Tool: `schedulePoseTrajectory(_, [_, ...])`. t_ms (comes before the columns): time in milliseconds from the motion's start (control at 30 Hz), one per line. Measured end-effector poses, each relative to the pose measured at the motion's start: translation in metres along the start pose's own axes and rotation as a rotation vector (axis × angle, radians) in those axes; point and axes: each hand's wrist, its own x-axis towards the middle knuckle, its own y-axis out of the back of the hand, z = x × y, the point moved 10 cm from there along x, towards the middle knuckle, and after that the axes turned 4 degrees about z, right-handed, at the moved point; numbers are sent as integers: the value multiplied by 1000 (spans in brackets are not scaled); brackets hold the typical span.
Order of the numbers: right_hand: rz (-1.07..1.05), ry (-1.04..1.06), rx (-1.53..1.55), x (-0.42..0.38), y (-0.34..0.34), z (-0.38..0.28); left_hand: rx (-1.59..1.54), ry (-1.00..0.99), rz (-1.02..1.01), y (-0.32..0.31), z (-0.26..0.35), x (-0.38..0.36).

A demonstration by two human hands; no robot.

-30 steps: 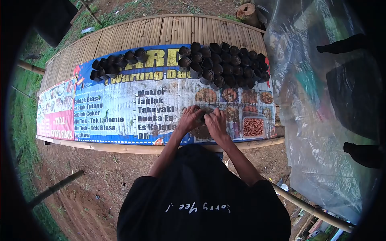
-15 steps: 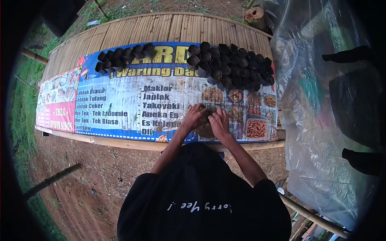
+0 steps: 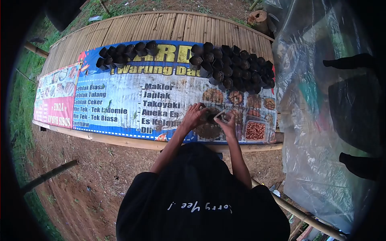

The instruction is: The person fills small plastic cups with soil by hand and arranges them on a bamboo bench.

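My left hand (image 3: 195,116) is closed on the left side of a dark bag (image 3: 211,116), which stands on the printed banner (image 3: 120,86). At the bag's right rim is my right hand (image 3: 226,121), its thumb and fingers curved; whether they pinch anything is too small to tell. Brown soil (image 3: 206,131) lies on the banner just below the bag. Behind my hands, many filled black bags (image 3: 237,66) stand packed together. A smaller group of black bags (image 3: 120,56) stands at the banner's upper left.
The banner covers a bamboo table (image 3: 140,27) with a bamboo front edge (image 3: 132,141). Clear plastic sheeting (image 3: 321,160) hangs along the right side. A cut log (image 3: 257,19) is beyond the back right corner. A bamboo pole (image 3: 50,176) juts in at left.
My right hand has shifted slightly right and down, away from my left hand, and its fingers have spread a little. The dark bag between them shows more. The view has shifted slightly.
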Motion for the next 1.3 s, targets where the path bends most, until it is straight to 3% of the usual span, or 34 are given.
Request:
schedulePoseTrajectory(67, [-23,-13,-129,-4,-12,9,-25,19,-21,2,2,0])
schedulePoseTrajectory(367, [-33,-40,-72,9,-37,51,-33,11,-22,4,1,-2])
schedulePoseTrajectory(467, [-49,-140,-92,4,-39,48,-6,-25,13,7,5,-1])
schedulePoseTrajectory(700, [-94,-153,-74,2,-41,42,-8,-23,17,8,6,0])
schedulePoseTrajectory(900, [-87,-154,-15,-1,-35,33,-30,0,-11,7,4,-1])
schedulePoseTrajectory(1000, [-120,-200,185,0,-31,30,-30,-29,22,13,5,-3])
schedulePoseTrajectory(1100, [-19,-83,117,2,-14,13,-22,-19,23,17,8,-2])
schedulePoseTrajectory(1167, [102,280,11,-1,2,-30,-18,-29,29,17,9,-2])
schedulePoseTrajectory(1300, [31,471,-81,-12,0,-67,-55,-29,26,13,10,-2])
